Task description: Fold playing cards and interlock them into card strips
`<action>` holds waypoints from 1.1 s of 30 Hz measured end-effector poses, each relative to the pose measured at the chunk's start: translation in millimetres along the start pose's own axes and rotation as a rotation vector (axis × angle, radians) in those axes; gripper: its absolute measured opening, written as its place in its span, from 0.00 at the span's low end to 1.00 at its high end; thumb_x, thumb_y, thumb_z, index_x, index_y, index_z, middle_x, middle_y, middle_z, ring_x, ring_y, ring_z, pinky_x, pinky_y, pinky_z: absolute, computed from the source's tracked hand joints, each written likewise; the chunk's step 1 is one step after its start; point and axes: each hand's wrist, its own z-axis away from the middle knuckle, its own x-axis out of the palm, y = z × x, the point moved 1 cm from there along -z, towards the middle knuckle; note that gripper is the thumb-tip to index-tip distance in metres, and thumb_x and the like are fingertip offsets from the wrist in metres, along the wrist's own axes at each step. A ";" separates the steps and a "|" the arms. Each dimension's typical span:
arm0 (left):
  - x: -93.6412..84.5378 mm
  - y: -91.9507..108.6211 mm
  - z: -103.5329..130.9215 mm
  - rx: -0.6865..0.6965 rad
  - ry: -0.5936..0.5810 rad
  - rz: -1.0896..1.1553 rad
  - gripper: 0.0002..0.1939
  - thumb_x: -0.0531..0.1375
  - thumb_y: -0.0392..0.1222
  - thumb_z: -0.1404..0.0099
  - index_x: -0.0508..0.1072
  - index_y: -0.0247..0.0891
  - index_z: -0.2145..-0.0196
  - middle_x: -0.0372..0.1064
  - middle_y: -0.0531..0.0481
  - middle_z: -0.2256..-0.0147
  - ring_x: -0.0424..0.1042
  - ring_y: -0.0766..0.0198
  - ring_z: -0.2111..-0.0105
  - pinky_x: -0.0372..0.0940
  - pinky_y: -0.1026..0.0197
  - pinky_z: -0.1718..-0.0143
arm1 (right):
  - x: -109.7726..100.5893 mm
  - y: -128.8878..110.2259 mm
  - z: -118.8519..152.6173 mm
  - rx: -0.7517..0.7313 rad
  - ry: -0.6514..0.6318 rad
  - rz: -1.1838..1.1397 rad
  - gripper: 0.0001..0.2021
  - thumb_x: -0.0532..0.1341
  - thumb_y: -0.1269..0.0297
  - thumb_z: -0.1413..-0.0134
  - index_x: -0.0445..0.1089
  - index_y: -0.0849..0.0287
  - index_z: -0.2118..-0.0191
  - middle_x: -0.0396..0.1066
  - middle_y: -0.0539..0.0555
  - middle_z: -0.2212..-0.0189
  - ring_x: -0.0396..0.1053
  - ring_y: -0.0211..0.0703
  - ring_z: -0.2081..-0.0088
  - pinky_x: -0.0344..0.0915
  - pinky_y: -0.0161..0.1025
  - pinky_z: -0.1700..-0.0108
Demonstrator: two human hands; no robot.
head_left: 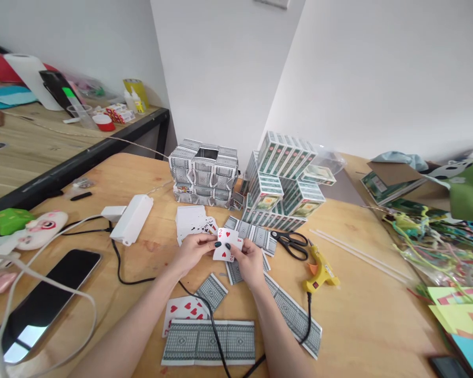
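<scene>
Between my two hands are playing cards [225,253], face up, with a two of hearts on top and an ace's corner showing beside it. My left hand [197,253] pinches their left edge; my right hand [249,261] grips the right side, thumb on the face. Under and around the hands lie grey-backed cards, among them a joined strip [208,342] nearest me and a long strip [295,315] partly behind my right forearm. A red hearts card [185,311] and a single grey-backed card [213,292] lie beside the near strip. White-faced cards [191,219] are spread beyond my left hand.
A hollow card structure [205,173] and stacked card boxes [279,184] stand at the back. Scissors [290,244], a yellow glue gun [319,270] and clear glue sticks [358,254] are to the right. A phone [43,299], power strip [133,219] and cables lie left; black cable crosses the near strip.
</scene>
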 end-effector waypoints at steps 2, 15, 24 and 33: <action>-0.3 -1.2 -0.4 -0.006 0.019 0.006 0.15 0.65 0.44 0.55 0.77 0.35 0.68 0.75 0.46 0.67 0.72 0.58 0.67 0.66 0.57 0.63 | 0.4 -1.6 0.4 0.005 -0.005 0.001 0.11 0.64 0.57 0.59 0.67 0.60 0.76 0.71 0.50 0.79 0.64 0.38 0.79 0.59 0.34 0.76; 2.3 0.0 0.9 -0.008 0.080 -0.039 0.12 0.64 0.45 0.54 0.76 0.34 0.72 0.74 0.48 0.71 0.70 0.61 0.71 0.63 0.62 0.70 | 2.1 -0.7 1.6 0.058 -0.034 -0.095 0.10 0.66 0.60 0.61 0.67 0.61 0.76 0.70 0.48 0.80 0.63 0.36 0.80 0.60 0.34 0.76; 10.3 5.6 4.4 0.060 0.147 -0.107 0.11 0.61 0.46 0.53 0.69 0.35 0.81 0.63 0.55 0.82 0.62 0.68 0.79 0.57 0.66 0.77 | 2.6 1.0 2.1 0.069 -0.042 -0.101 0.11 0.66 0.60 0.61 0.66 0.61 0.76 0.70 0.49 0.80 0.63 0.36 0.80 0.61 0.34 0.76; 18.7 -4.8 9.0 0.281 0.326 -0.485 0.11 0.51 0.44 0.43 0.55 0.39 0.79 0.54 0.58 0.81 0.56 0.68 0.79 0.53 0.66 0.76 | 8.3 6.5 2.8 0.045 -0.039 0.013 0.11 0.64 0.58 0.59 0.67 0.61 0.74 0.71 0.50 0.79 0.64 0.37 0.79 0.62 0.34 0.76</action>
